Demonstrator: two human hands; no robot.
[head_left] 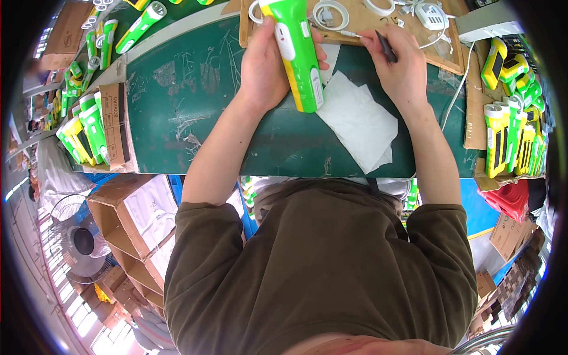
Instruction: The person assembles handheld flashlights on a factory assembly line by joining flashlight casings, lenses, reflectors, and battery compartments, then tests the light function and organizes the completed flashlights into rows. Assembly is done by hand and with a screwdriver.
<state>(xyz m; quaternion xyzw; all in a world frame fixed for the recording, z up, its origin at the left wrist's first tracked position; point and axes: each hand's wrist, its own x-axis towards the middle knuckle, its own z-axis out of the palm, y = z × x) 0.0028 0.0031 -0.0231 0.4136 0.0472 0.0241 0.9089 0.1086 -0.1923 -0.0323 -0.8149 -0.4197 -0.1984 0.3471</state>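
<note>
A green, yellow and white flashlight (pixel 300 62) stands out over the table, its lower end toward me. My left hand (pixel 260 71) is wrapped round it, thumb on the near side and fingertips showing past its right edge. Off to the right, my right hand (pixel 401 68) is closed on a dark pen-like tool (pixel 386 46). Its thumb and forefinger also pinch the end of a thin white cable (pixel 349 34), apart from the flashlight. White paper sheets (pixel 361 124) lie on the green table (pixel 195 118) between my forearms.
A wooden board (pixel 455 56) at the back carries coiled white cables (pixel 330 15) and a white power strip (pixel 433 16). Boxed flashlights stand at left (pixel 89 130) and right (pixel 503 139). More flashlights (pixel 142 26) lie back left. A fan (pixel 83 241) and cardboard shelving (pixel 118 219) are lower left.
</note>
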